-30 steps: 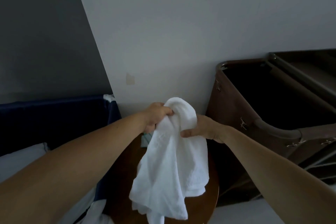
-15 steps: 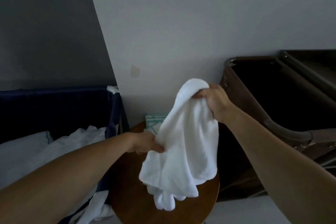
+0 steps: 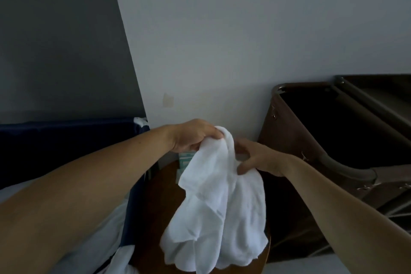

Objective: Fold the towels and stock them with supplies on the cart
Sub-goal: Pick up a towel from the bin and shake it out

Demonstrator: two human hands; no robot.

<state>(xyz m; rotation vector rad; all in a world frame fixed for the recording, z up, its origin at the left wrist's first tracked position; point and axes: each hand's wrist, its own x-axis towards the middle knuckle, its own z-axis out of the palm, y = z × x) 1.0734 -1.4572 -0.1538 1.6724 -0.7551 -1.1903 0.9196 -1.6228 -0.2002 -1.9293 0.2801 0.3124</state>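
A crumpled white towel point(image 3: 218, 211) hangs in the air above a round wooden table point(image 3: 155, 218). My left hand point(image 3: 193, 137) grips the towel's top edge in a closed fist. Just to its right and slightly lower, my right hand point(image 3: 255, 158) pinches the towel's right side between thumb and fingers. The towel's lower folds dangle over the table's front. The brown housekeeping cart point(image 3: 333, 140) stands to the right against the wall, its dark bag open at the top.
A dark blue laundry bin point(image 3: 66, 140) with white linen point(image 3: 106, 240) in it stands at the left. A pale green box point(image 3: 185, 160) lies on the table behind the towel. A white wall rises straight ahead, close behind the table.
My left hand has risen from the towel's lower side to its top edge. My right hand has dropped from the top and now pinches the right side lower down.
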